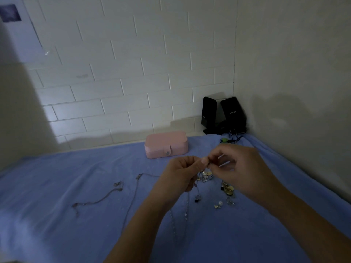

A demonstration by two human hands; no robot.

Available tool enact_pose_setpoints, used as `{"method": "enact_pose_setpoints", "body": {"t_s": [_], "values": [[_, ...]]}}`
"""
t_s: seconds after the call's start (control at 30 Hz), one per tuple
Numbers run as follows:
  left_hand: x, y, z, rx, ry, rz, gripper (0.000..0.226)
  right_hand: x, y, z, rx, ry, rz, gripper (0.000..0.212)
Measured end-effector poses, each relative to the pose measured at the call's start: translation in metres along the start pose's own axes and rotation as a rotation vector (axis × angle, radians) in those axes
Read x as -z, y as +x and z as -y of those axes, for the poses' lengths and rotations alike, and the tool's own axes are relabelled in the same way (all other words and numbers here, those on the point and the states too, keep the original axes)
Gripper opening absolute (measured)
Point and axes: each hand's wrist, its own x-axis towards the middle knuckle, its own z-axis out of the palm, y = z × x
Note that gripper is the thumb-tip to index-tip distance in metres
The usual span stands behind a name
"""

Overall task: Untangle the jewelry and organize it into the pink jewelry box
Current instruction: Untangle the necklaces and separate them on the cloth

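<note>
Above the blue cloth: left hand and right hand, each grip pinching the tangled jewelry, charms dangling. Pink jewelry box behind, lid closed. Risk: hard pulling could tighten knots or snap a chain; freed charms could drop among loose pieces.

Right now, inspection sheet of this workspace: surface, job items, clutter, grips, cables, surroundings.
Surface: blue cloth, wrinkled.
Job's things: pink jewelry box shut, at the back; loose chains on the cloth, left; small pieces to their right.
Clutter: two black speakers in the corner.
Grips: left hand and right hand pinch tangled jewelry between them.
Cables: dark leads by the speakers.
Surroundings: white brick wall, dim light.
</note>
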Motion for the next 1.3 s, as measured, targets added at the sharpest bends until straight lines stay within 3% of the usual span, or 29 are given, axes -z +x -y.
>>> {"method": "enact_pose_setpoints", "body": {"t_s": [0.3,0.67,0.8,1.1,1.3], "values": [[0.001,0.005,0.008,0.004,0.156,-0.056,0.029,-0.003,0.001,-0.009,0.056,-0.188,0.054,0.002],[0.005,0.009,0.013,0.032,0.181,-0.047,0.028,-0.001,0.001,-0.012,0.048,-0.14,0.06,0.013],[0.005,0.008,0.015,0.017,0.234,-0.049,0.009,0.0,0.002,-0.011,0.034,-0.141,0.056,0.018],[0.003,0.007,0.017,-0.029,0.274,-0.043,0.018,-0.001,0.002,-0.017,0.118,-0.3,0.032,0.007],[0.004,0.006,0.018,-0.044,0.277,-0.063,0.009,0.004,0.002,-0.013,-0.125,-0.048,0.12,0.016]]}}
